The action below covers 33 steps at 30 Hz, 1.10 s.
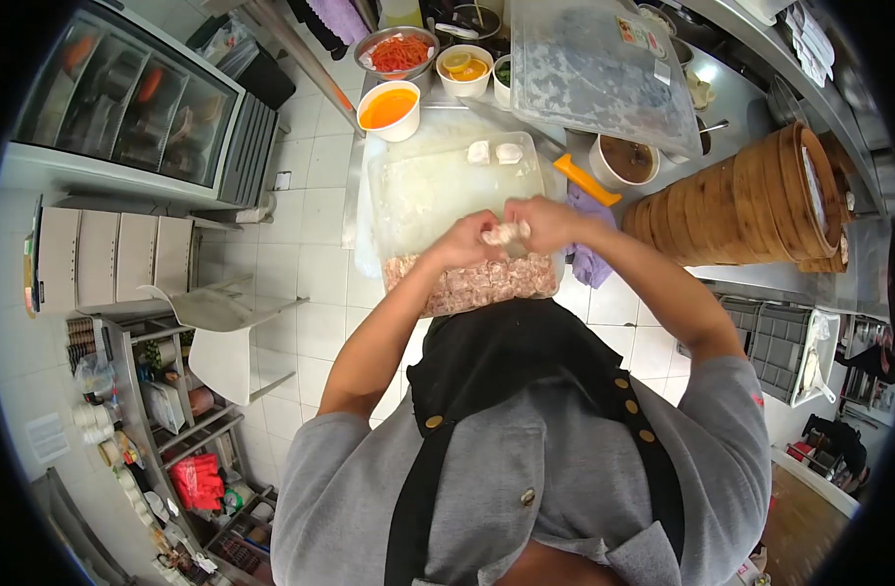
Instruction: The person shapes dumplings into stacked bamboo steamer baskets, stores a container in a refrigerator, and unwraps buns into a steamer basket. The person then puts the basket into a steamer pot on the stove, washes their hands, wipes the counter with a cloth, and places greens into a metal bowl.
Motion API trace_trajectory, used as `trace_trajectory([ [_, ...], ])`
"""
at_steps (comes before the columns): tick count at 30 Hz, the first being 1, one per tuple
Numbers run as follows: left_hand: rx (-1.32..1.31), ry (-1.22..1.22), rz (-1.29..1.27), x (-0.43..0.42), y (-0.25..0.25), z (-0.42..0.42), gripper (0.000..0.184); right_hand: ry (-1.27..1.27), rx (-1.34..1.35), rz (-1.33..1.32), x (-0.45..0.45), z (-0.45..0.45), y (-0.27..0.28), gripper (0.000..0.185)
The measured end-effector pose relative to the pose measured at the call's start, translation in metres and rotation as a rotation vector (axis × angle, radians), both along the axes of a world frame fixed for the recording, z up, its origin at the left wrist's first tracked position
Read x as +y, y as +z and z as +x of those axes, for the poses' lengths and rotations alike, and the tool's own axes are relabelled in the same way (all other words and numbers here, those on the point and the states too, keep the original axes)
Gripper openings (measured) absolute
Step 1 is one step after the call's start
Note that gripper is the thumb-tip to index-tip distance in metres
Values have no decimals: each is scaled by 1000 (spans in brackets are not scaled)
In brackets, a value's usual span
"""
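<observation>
My left hand (466,241) and my right hand (547,224) meet over a clear plastic tray (438,186). Fingers of both hands are closed on a small pale pinkish lump (506,232), slightly blurred; it looks like raw filling or a dumpling, but I cannot tell which. Packed rows of small pink raw-meat pieces (496,280) fill the tray's near side, just below my hands. At its far side lie two small white pieces (509,153), apart from my fingers.
A knife with a yellow handle (586,179) lies right of the tray, near a bowl of brown sauce (625,161). Bamboo steamers (731,200) stand at right. Behind are a bowl of orange liquid (389,109), shredded carrot (399,53) and a large clear lidded box (599,78).
</observation>
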<state>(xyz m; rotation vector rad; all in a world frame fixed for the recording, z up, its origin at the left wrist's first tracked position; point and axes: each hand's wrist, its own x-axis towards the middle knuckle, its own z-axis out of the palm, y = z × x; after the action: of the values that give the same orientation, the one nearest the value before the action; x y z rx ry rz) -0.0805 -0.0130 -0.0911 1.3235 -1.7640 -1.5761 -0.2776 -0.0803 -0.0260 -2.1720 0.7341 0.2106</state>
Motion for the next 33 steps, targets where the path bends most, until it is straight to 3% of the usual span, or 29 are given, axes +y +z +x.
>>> trace_trajectory([
  [2, -23, 34, 57, -21, -16, 16, 53, -117, -23, 67, -24, 13, -6, 46],
  [3, -48, 69, 112, -29, -18, 22, 51, -166, 107, 133, -37, 23, -9, 45],
  [4, -286, 137, -294, -32, -14, 23, 49, -212, 238, 197, -45, 28, -15, 44],
  [5, -289, 139, -299, -32, -11, 24, 49, -211, 234, 193, -42, 29, -25, 44],
  [7, -337, 235, -241, -33, -6, 26, 44, -305, -121, -395, -34, 27, -41, 45],
  [8, -335, 243, -244, -29, -4, 27, 44, -298, -121, -399, -26, 22, -42, 45],
  [10, -216, 192, 117, -13, 1, 28, 38, -351, -133, -461, -2, 15, -25, 47],
  [11, -214, 200, 120, -1, 1, 25, 38, -343, -132, -459, 3, 15, -24, 47],
  [13, -496, 223, -257, 22, 1, 20, 31, 65, -317, -432, 11, 15, -25, 45],
  [17, -492, 144, -142, 30, 15, 21, 31, 170, -432, -507, 28, 41, -38, 38],
  [19, -525, 90, -152, 30, 13, 25, 31, 199, -73, -380, 32, 48, -18, 36],
  [20, -556, 38, -159, 33, 11, 27, 31, 203, -74, -375, 37, 50, -9, 36],
  [22, -623, 50, -165, 38, 29, 27, 31, 242, 298, -389, 41, 54, 3, 35],
  [23, -689, 49, -168, 42, 35, 27, 30, 248, 295, -387, 42, 53, -6, 35],
  [25, -669, 25, -148, 42, 22, 33, 30, 137, -154, -474, 42, 51, -31, 33],
  [29, -581, 19, -111, 40, 19, 39, 32, 103, -93, -300, 58, 66, -45, 34],
  [33, -639, 16, -187, 42, 18, 36, 32, 6, 10, -178, 62, 67, -22, 36],
])
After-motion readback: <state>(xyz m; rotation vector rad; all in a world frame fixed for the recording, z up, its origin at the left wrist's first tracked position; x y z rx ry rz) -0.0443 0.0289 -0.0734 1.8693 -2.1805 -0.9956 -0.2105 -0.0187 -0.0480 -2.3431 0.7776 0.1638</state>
